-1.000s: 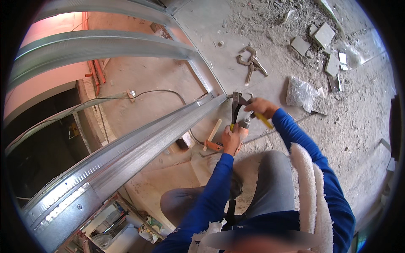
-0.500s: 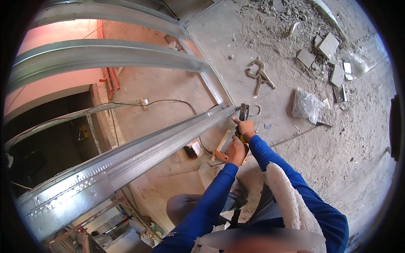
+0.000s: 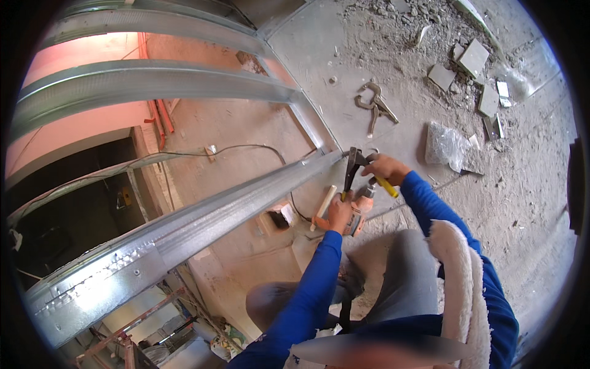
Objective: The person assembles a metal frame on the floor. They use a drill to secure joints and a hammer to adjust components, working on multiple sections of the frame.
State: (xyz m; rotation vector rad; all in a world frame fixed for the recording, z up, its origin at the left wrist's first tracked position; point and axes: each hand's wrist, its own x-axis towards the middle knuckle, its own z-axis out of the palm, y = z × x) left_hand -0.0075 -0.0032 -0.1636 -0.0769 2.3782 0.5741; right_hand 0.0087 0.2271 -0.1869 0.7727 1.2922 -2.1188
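My left hand [image 3: 339,214] is closed round one handle of a black hand tool [image 3: 352,167] with yellow grips, perhaps a hand riveter or crimper. At its upper right my right hand [image 3: 388,168] grips the tool near the base of the other handle, whose yellow end [image 3: 387,187] sticks out below the palm. The two handles are spread apart. The tool's head lies beside the near end of a shiny metal channel [image 3: 246,200]. Just beneath the hands an orange drill [image 3: 356,220] rests on the floor, partly covered by my left hand.
Metal framing bars [image 3: 153,77] span the upper left. Locking clamp pliers [image 3: 376,109] lie beyond the hands. Rightward are a clear plastic bag of small parts [image 3: 445,146], broken tile pieces [image 3: 474,58] and rubble. A black cable [image 3: 252,146] crosses the left side.
My right hand has moved up and outward, and the tool's handles have come apart. My left hand has shifted slightly down and left. More of the drill shows.
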